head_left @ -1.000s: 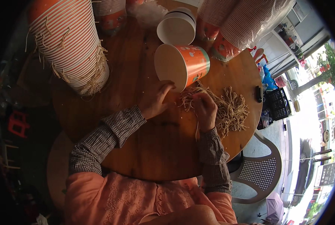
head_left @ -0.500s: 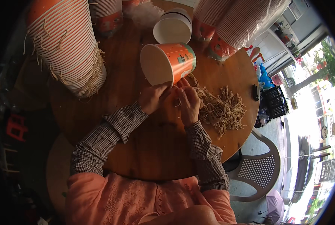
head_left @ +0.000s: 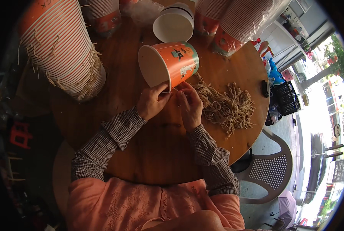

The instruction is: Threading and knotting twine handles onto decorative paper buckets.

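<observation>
An orange and green printed paper bucket [head_left: 181, 63] lies tilted on its side above the table, its white mouth facing left. My left hand [head_left: 152, 102] grips its lower rim, thumb on the outside and fingers partly hidden. Just right of that rim, my right hand [head_left: 189, 103] has its fingertips pinched together under the bucket's wall. Whatever is between those fingertips is too small or hidden to make out. Beside my right hand spreads a bundle of tan strings [head_left: 233, 106], one end of it reaching toward the bucket's base.
A tall stack of paper buckets [head_left: 64, 50] with strings draped over it leans at the left. White bowl-like buckets [head_left: 174, 26] sit behind, and plastic-wrapped stacks [head_left: 241, 23] stand at the far right of the round wooden table [head_left: 149, 154]. A grey chair [head_left: 270, 169] is at right.
The bucket has turned a little, showing more of its printed side. My left hand's thumb shows more clearly at the rim. The whole view has shifted slightly.
</observation>
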Demonstrator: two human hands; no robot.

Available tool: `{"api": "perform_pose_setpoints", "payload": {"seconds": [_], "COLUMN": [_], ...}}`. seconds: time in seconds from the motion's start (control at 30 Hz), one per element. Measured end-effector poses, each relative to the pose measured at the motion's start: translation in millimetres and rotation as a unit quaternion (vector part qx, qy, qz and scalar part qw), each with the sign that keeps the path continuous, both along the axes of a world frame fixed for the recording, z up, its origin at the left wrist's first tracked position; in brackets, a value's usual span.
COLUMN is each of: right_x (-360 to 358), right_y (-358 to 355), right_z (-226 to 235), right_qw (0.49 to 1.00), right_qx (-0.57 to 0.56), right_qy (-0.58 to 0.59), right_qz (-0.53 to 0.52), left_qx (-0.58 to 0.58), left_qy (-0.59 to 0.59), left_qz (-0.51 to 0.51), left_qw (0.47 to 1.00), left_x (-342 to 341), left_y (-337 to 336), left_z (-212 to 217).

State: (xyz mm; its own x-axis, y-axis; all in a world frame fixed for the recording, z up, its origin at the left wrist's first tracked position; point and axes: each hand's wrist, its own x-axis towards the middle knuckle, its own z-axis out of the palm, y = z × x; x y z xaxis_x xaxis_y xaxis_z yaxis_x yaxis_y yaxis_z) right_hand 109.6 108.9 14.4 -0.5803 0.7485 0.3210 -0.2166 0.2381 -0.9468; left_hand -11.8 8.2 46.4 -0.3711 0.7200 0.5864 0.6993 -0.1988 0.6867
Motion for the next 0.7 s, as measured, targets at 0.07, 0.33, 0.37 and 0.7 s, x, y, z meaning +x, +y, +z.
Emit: {"api": "perform_pose_setpoints", "payload": {"seconds": [0.07, 0.33, 0.37, 0.7], "right_x": [1.2, 2.5, 2.0, 2.6], "right_y": [0.0, 1.3, 0.6, 3.2], "right_z": [1.5, -0.6, -0.2, -2.7], "right_qw": [0.999, 0.999, 0.998, 0.995], "right_qx": [-0.029, 0.031, 0.038, 0.041], "right_qy": [-0.017, -0.034, -0.035, -0.064], "right_qz": [-0.019, -0.03, -0.035, -0.063], "left_qx": [-0.001, -0.005, 0.001, 0.033], "left_qy": [0.005, -0.007, 0.004, 0.054], "left_qz": [-0.003, -0.018, -0.014, -0.003], "left_qw": [1.0, 1.0, 1.0, 0.998], "left_x": [0.6, 2.7, 2.5, 6.9], "left_y": [0.4, 3.8, 3.5, 3.9], "left_z": [-1.1, -5.4, -5.7, -13.9]}}
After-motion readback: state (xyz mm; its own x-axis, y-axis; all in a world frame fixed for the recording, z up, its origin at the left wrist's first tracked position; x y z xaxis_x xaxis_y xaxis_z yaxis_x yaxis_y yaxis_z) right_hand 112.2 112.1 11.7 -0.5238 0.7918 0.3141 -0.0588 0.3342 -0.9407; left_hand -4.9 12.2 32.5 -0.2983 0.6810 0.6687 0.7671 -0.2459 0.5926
